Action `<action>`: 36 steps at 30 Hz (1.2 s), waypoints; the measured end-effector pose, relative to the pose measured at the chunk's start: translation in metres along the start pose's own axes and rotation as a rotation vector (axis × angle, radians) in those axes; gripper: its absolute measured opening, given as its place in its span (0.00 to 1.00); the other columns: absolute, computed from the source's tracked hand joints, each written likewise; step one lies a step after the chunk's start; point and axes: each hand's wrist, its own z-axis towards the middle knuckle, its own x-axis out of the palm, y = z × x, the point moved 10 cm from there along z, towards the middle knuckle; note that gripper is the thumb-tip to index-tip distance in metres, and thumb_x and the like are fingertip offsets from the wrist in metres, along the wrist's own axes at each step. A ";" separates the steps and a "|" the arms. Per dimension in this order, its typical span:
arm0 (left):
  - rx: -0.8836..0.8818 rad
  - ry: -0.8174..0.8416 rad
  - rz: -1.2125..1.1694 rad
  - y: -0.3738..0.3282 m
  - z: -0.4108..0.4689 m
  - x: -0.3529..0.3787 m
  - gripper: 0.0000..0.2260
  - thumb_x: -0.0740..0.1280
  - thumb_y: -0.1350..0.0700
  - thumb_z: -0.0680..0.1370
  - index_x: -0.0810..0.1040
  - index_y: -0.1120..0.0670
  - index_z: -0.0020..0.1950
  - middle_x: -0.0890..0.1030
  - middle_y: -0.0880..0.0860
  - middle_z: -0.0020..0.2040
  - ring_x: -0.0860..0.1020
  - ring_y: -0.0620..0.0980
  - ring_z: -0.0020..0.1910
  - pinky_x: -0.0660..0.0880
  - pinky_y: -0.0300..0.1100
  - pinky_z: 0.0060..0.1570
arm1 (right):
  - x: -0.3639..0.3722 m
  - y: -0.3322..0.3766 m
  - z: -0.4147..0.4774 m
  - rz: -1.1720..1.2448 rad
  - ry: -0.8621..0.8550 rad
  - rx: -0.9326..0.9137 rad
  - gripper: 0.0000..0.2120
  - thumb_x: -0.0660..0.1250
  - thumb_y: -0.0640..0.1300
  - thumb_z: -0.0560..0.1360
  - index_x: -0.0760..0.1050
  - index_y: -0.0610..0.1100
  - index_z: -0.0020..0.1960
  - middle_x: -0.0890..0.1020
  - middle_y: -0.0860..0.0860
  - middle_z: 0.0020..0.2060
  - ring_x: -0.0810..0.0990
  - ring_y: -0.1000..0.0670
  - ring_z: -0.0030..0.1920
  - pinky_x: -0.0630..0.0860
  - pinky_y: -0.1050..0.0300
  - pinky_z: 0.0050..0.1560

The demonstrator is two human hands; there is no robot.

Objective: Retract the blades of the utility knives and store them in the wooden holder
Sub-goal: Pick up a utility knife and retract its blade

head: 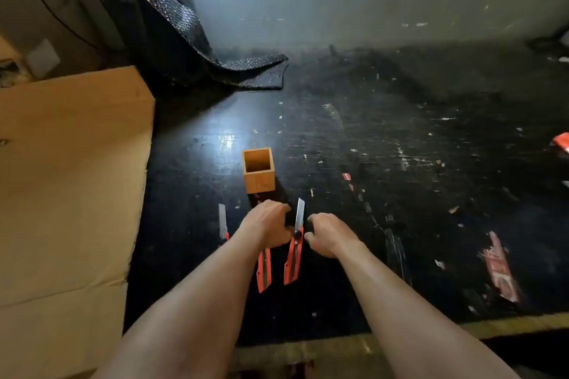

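Observation:
Three red utility knives lie on the black table. The left knife (223, 224) shows its blade out, and my left forearm hides its handle. The middle knife (264, 271) shows only its handle; my left hand (266, 226) covers its front end with fingers curled down, so the grip is hidden. The right knife (294, 258) lies between my hands with its blade out, pointing away from me. My right hand (326, 234) sits just right of it, fingers bent, holding nothing. The square wooden holder (258, 174) stands upright and empty just beyond my left hand.
A large cardboard box (70, 188) fills the left side. Black bubble wrap (184, 40) hangs at the back left. Red paper scraps (500, 268) lie on the right of the scratched table, and another red scrap (562, 141) lies at the far right edge.

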 end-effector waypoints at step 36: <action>-0.198 -0.364 -1.052 0.022 -0.009 -0.062 0.15 0.77 0.65 0.73 0.82 0.57 0.58 0.87 0.54 0.50 0.87 0.52 0.50 0.85 0.54 0.52 | -0.084 0.024 -0.006 0.968 -0.305 -0.115 0.07 0.69 0.37 0.77 0.78 0.45 0.54 0.85 0.43 0.49 0.87 0.44 0.46 0.85 0.41 0.48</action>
